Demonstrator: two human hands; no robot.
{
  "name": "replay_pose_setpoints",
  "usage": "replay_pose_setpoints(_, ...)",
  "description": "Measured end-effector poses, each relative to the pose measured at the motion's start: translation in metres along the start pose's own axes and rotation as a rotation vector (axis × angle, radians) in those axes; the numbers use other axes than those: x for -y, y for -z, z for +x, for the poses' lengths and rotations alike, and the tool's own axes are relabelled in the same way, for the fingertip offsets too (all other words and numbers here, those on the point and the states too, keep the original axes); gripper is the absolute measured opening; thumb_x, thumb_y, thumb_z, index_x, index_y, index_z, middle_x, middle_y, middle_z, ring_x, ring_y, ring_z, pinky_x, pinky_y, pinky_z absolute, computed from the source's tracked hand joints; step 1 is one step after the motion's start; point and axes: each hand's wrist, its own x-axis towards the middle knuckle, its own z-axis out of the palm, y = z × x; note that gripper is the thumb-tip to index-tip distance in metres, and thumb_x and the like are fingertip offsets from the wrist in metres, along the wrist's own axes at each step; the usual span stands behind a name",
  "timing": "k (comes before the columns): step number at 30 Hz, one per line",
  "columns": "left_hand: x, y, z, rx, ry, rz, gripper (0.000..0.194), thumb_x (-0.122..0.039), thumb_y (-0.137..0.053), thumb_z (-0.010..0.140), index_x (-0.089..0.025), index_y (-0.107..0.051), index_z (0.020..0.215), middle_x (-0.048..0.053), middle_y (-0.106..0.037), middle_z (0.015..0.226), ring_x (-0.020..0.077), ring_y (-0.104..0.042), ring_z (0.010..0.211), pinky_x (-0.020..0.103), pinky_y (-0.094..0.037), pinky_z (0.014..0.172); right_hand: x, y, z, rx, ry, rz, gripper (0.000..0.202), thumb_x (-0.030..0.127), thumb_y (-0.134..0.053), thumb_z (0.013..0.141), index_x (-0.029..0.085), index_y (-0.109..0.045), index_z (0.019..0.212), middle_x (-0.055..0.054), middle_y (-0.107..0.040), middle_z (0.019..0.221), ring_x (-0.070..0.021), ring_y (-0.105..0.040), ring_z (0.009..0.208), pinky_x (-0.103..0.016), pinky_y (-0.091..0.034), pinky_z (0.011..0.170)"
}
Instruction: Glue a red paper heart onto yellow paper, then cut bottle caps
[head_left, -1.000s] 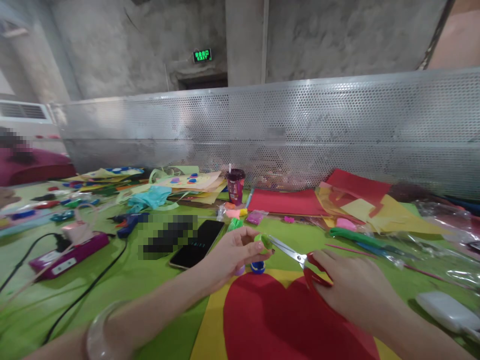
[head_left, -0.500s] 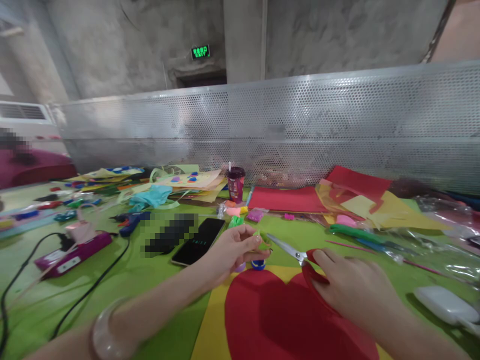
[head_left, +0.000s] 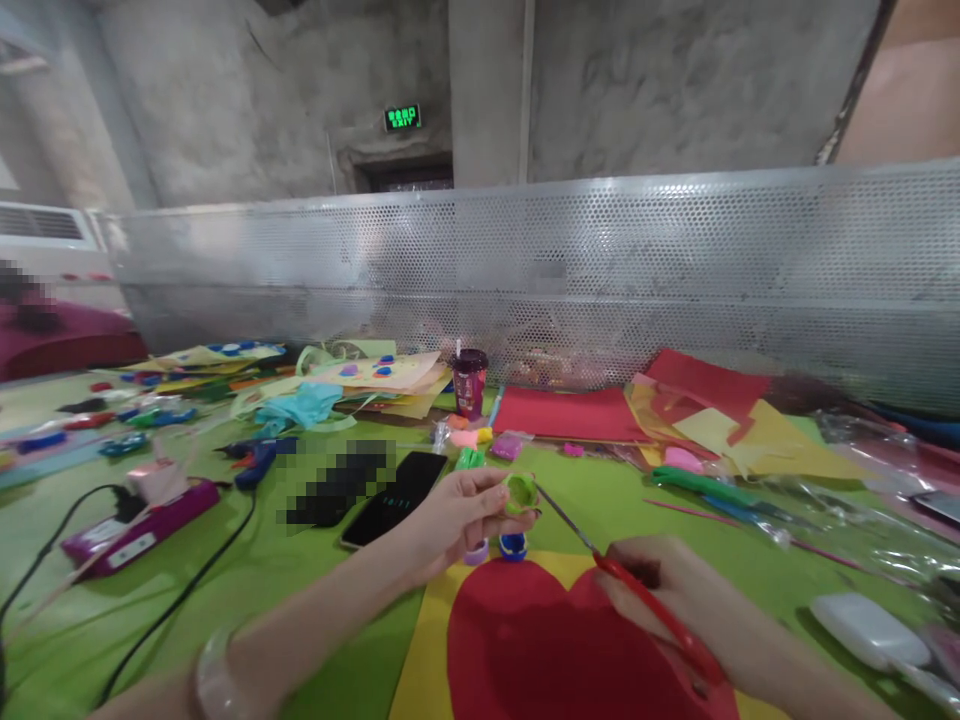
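Between its thumb and fingers my left hand [head_left: 469, 512] grips a small green hollow cup-like piece [head_left: 519, 492], its opening turned toward me. Red-handled scissors [head_left: 649, 600] are in my right hand [head_left: 675, 585], blades closed and slanting up-left, the tip at the right edge of the green piece. Just below my left fingers stand a small blue cup-like piece [head_left: 513, 546] and a lilac one [head_left: 477, 551]. A large red paper heart [head_left: 577, 640] lies on a yellow sheet [head_left: 420, 650] under my hands.
Left of my hand are a phone [head_left: 397, 495], a glue gun [head_left: 259, 462] and a purple power strip [head_left: 142, 530] with cables. A drink cup [head_left: 469, 385] stands behind. A white case [head_left: 866, 628] and green scissors [head_left: 705, 485] lie right. A perforated metal panel [head_left: 600, 270] borders the table.
The scissors have turned in my right hand: their blades, earlier apart, are now together and seen edge-on. The green piece has tilted so its hollow shows. The view has shifted slightly.
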Motion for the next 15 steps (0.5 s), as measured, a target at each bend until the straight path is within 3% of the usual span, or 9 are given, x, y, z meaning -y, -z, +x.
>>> replay_pose_setpoints(3,-0.001,0.000,0.000,0.042,-0.002,0.006,0.036,-0.031,-0.086,0.061,-0.010,-0.069,0.084,0.010,-0.073,0.080,0.0199,-0.072,0.075,0.030,-0.053,0.081,-0.005,-0.001,-0.003,0.116,-0.121,0.231,0.024,0.037,-0.051,0.080,0.022,-0.045,0.062,0.007,-0.043,0.049,-0.0078,-0.040,0.038,-0.021,-0.030,0.040)
replay_pose_setpoints(5,-0.001,0.001,0.000,0.050,-0.006,-0.006,0.037,-0.028,-0.086,0.061,-0.010,-0.071,0.090,0.009,-0.074,0.081,0.0193,-0.072,0.076,0.030,-0.053,0.082,-0.011,-0.001,-0.003,0.112,-0.209,0.370,0.025,0.043,-0.051,0.082,0.022,-0.046,0.068,0.008,-0.045,0.050,-0.0052,-0.036,0.032,-0.018,-0.026,0.034)
replay_pose_setpoints(9,-0.001,0.004,0.000,0.038,-0.004,-0.022,0.034,-0.022,-0.084,0.063,-0.012,-0.072,0.093,0.006,-0.074,0.079,0.0173,-0.072,0.077,0.027,-0.053,0.082,-0.015,0.001,0.000,0.120,-0.284,0.457,0.027,0.041,-0.053,0.082,0.020,-0.048,0.066,0.006,-0.049,0.051,-0.0035,-0.038,0.037,-0.015,-0.026,0.035)
replay_pose_setpoints(15,-0.001,0.007,0.000,0.043,0.003,-0.008,0.033,-0.016,-0.078,0.071,-0.015,-0.069,0.103,0.005,-0.073,0.083,0.0185,-0.071,0.084,0.032,-0.049,0.091,-0.004,0.007,-0.001,0.248,-0.164,0.499,0.037,0.047,-0.051,0.076,0.020,-0.044,0.051,0.008,-0.038,0.043,-0.0025,-0.026,0.031,-0.016,-0.017,0.029)
